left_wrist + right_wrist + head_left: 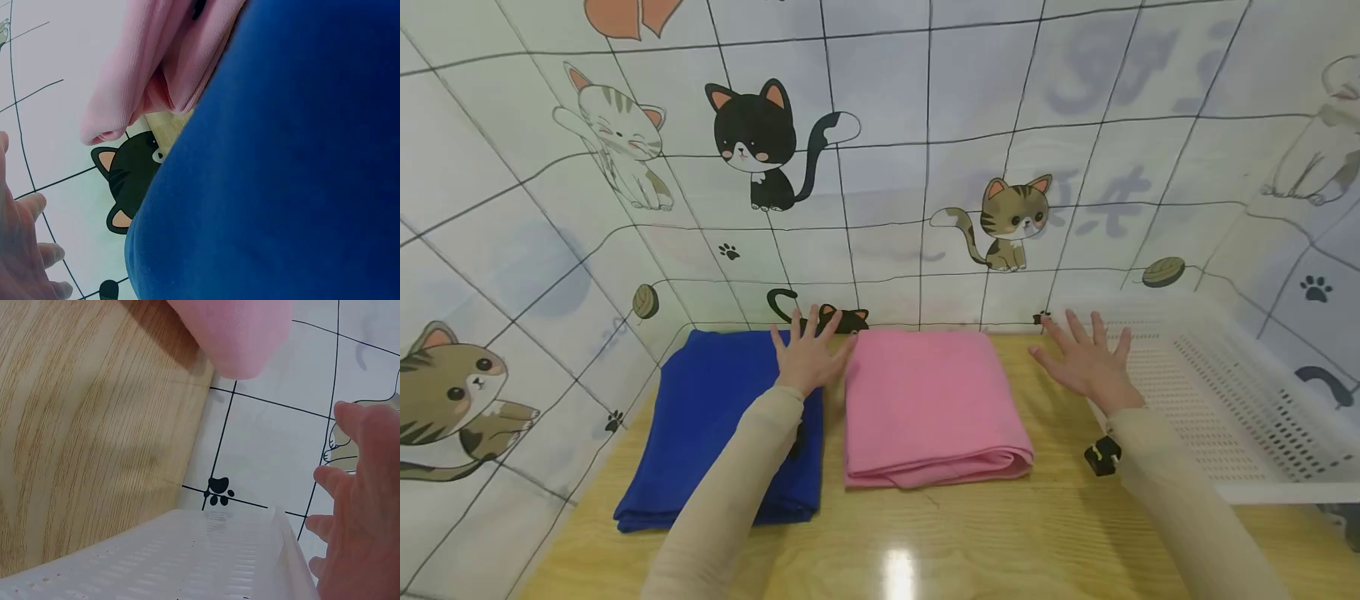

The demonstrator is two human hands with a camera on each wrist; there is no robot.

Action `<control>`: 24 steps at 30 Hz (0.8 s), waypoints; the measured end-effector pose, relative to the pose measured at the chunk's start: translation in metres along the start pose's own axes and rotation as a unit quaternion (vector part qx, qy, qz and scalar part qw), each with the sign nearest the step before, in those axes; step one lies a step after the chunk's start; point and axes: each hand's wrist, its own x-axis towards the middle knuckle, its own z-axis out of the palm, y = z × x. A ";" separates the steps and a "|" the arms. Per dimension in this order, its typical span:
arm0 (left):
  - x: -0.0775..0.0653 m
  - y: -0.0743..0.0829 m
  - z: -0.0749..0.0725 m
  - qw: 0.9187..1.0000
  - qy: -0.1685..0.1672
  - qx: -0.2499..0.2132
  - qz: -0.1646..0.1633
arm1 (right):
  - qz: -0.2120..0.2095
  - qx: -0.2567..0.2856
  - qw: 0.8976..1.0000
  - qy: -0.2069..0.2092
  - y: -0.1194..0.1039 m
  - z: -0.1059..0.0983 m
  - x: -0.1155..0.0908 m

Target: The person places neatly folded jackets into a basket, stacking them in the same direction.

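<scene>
A folded blue cloth (722,417) lies on the left of the wooden table, and a folded pink cloth (928,408) lies beside it in the middle. My left hand (805,358) is spread above the blue cloth's right side, its thumb near the pink cloth's far left corner; it holds nothing. In the left wrist view its fingers (51,254) are apart from the blue cloth (269,162). My right hand (1092,367), fingers spread and holding nothing, hovers between the pink cloth and a white plastic basket (1311,492). The right wrist view shows that basket (187,562) below the hand.
The wooden table (970,542) runs up to a wall covering (887,183) with cat drawings and grid lines, which also rises at both sides. The perforated basket stands at the right edge. A small black device (1102,456) sits on the right wrist.
</scene>
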 end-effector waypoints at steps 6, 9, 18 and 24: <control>-0.002 0.001 0.004 1.000 -0.005 -0.014 -0.002 | 0.002 0.008 1.000 0.008 0.001 0.001 0.000; -0.002 0.003 0.008 1.000 -0.001 -0.019 0.002 | -0.002 0.012 1.000 0.016 -0.001 0.002 -0.001; -0.005 0.008 0.015 0.999 -0.028 -0.029 -0.003 | -0.018 0.004 1.000 -0.009 -0.011 0.008 -0.001; -0.007 0.015 0.018 0.998 -0.039 -0.050 0.011 | -0.040 0.010 0.999 -0.007 -0.020 0.014 -0.002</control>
